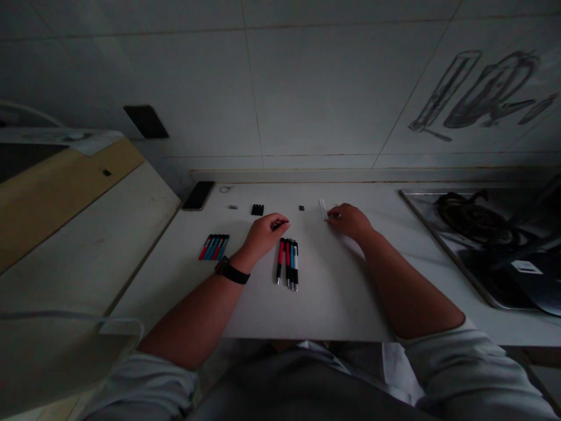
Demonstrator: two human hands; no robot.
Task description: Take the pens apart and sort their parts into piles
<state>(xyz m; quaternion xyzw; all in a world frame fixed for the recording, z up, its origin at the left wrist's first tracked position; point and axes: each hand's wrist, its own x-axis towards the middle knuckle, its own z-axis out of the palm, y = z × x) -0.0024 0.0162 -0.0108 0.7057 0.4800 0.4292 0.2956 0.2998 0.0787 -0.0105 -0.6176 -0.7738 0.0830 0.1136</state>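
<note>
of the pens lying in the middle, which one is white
The rightmost pen, on the side toward the right hand: its barrel shows white, unlike the red pens and blue pen to its left.

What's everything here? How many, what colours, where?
Counter: one, white, centre
Pens: four, red, blue, white and black, middle
Tubes: several, red and blue, left
Small pieces: several, black, back middle
Coils: several, silvery, back left
Tiny bits: some, dark, back middle
Clear sticks: some, whitish, back right
Phone: one, black, back left
Loop: one, pale, beside phone
Stove: one, dark, right
Wall: one, grey, back
Drawing: one, grey, wall's right
Panel: one, black, wall's left
Cabinet: one, white and tan, left
Cables: two, pale, left
Sleeves: two, grey, bottom
Watch: one, black, left arm
Left hand: one, bare, by pens
Right hand: one, bare, by clear sticks
</note>
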